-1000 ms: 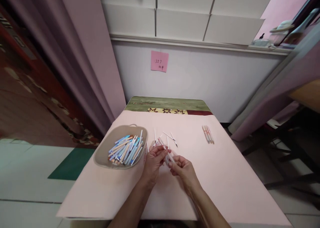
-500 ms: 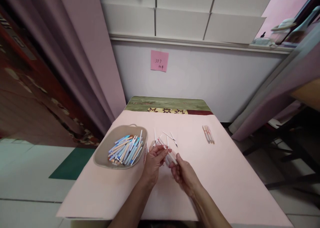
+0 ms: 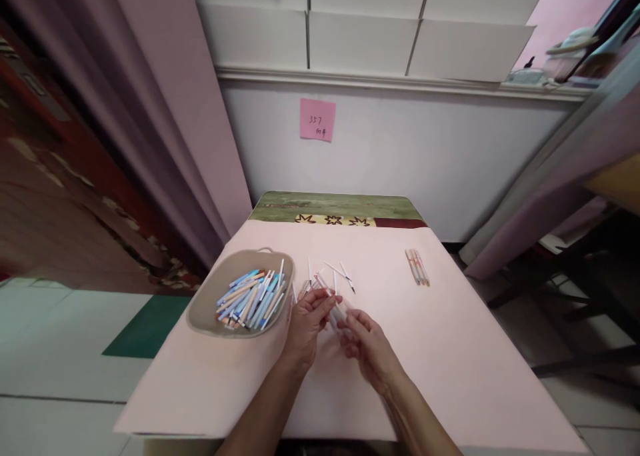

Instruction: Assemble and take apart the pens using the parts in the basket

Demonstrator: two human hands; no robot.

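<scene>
Pale pink covering [image 3: 450,376] lies over most of the tabletop [image 3: 280,206]. Seen from the head camera, a beige basket [image 3: 203,303] at its left holds a heap of blue, tan and white pens [image 3: 251,299]. Left hand [image 3: 309,319] and right hand [image 3: 367,343] both grip clear pen parts [image 3: 339,315] near the basket, their details blurred. Since half a second ago, the right hand has shifted its fingers; the basket's load is unchanged.
</scene>
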